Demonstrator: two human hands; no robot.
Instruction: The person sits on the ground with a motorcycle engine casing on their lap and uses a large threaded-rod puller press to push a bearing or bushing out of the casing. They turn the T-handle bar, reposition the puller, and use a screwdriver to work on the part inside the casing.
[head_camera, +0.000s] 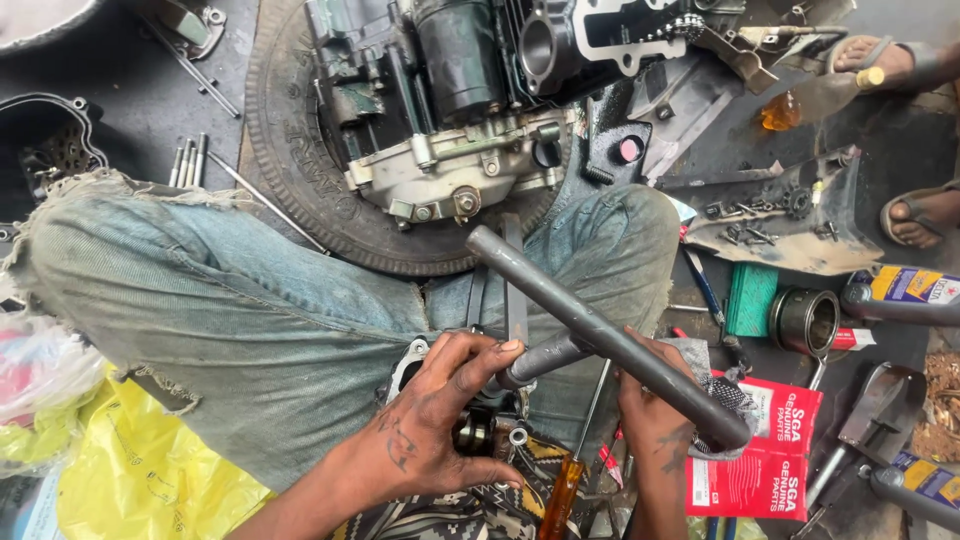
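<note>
A grey T-shaped socket wrench runs diagonally across the lower middle of the head view. My right hand grips its long crossbar near the lower end. My left hand wraps its fingers round the wrench's short stem, just above a small metal engine part lying in my lap. Part of that piece is hidden under my left hand. My jean-covered knees frame the hands.
A motorcycle engine block rests on a tyre ahead. A tray of bolts, a bearing ring, oil bottles, red parts packets and a screwdriver lie to the right. Another person's sandalled feet are top right.
</note>
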